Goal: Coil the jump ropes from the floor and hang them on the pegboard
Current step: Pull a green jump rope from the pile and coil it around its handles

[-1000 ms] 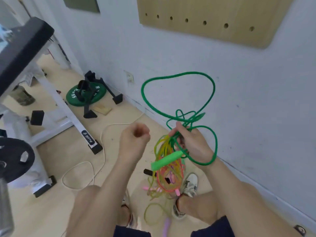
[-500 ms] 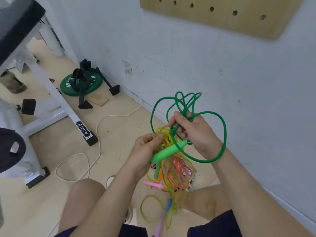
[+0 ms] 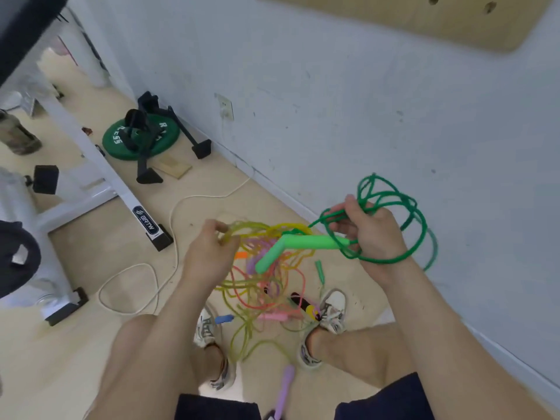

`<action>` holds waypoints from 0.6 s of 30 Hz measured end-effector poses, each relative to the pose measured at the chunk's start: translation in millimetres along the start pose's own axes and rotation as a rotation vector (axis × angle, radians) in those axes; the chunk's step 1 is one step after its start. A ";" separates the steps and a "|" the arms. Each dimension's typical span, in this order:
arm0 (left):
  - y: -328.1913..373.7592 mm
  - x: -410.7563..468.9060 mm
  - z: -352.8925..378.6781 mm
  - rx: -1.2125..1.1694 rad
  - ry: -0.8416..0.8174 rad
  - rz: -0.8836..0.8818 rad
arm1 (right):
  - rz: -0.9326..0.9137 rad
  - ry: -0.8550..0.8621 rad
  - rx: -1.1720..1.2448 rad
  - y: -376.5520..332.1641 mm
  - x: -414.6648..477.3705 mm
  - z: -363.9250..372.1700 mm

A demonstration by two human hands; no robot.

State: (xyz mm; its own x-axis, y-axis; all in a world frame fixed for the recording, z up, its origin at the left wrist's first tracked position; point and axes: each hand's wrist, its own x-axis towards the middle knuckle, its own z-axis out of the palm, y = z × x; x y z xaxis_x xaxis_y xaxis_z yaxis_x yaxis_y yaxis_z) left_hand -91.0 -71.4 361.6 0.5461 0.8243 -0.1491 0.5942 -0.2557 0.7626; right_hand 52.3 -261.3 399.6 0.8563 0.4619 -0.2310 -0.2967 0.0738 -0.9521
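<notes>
The green jump rope [image 3: 391, 204] is up off the floor [image 3: 75, 368], gathered into several loose loops in front of the white wall [image 3: 333, 101], with some of the loops hanging round the wrist. The right hand [image 3: 372, 234] grips the bundle, fingers curled round the crossing strands and thumb on top. The rope's two light-green handles [image 3: 315, 241] stick out from that fist to the left, one roughly level and the other angling down toward the floor. The left hand [image 3: 209, 256] hovers just beside the lower handle, apart from it, with its fingers curled. Its fingertips overlap a yellowish loop, but the blur makes it impossible to tell whether they pinch that loop or merely hang in front of it. Below both hands, between the person's shoes [image 3: 333, 310], lies a tangled pile of ropes [image 3: 263, 298] in yellow, pink, orange and purple, with a blue handle [image 3: 224, 319] and a purple handle [image 3: 285, 386] at its edges. The wooden pegboard [image 3: 394, 19] is fixed to the wall above, at the top of the view. Further left, a white cord [image 3: 171, 225] runs across the floor past the foot of a white bench frame [image 3: 100, 165], and a green weight plate [image 3: 115, 140] lies near the wall.
</notes>
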 end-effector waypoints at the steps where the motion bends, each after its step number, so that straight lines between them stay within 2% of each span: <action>1: -10.0 0.4 5.6 0.125 -0.040 0.023 | -0.020 -0.053 -0.087 -2.3 -3.3 8.5; 3: -23.6 -2.5 12.1 0.294 -0.069 0.114 | -0.051 -0.108 -0.174 -4.9 -8.0 20.1; 5: -30.7 -8.0 15.1 0.388 -0.068 0.330 | -0.062 -0.132 -0.135 -10.5 -9.6 25.5; 7: -27.7 -18.2 21.9 0.261 -0.091 0.548 | -0.042 -0.173 -0.081 -17.5 -10.7 28.3; 9: -17.6 -30.9 32.4 0.099 -0.148 0.628 | -0.013 -0.212 -0.018 -21.8 -11.4 29.8; 13: 7.2 -43.8 44.5 -0.184 -0.310 0.592 | 0.060 -0.282 0.235 -30.1 -14.1 28.4; 15: 23.3 -50.1 45.4 -0.271 -0.344 0.489 | 0.119 -0.275 0.370 -34.0 -13.5 27.3; 18: 42.3 -62.3 40.7 -0.796 -0.618 0.187 | 0.194 -0.235 0.582 -36.5 -9.7 22.4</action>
State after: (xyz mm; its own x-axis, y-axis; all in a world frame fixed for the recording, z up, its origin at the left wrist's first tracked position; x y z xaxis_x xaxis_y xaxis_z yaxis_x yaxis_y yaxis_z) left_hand -75.8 -154.1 377.6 0.9324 0.3437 -0.1118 0.0273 0.2416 0.9700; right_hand 45.3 -248.6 441.1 0.6685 0.6910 -0.2749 -0.6734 0.4054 -0.6182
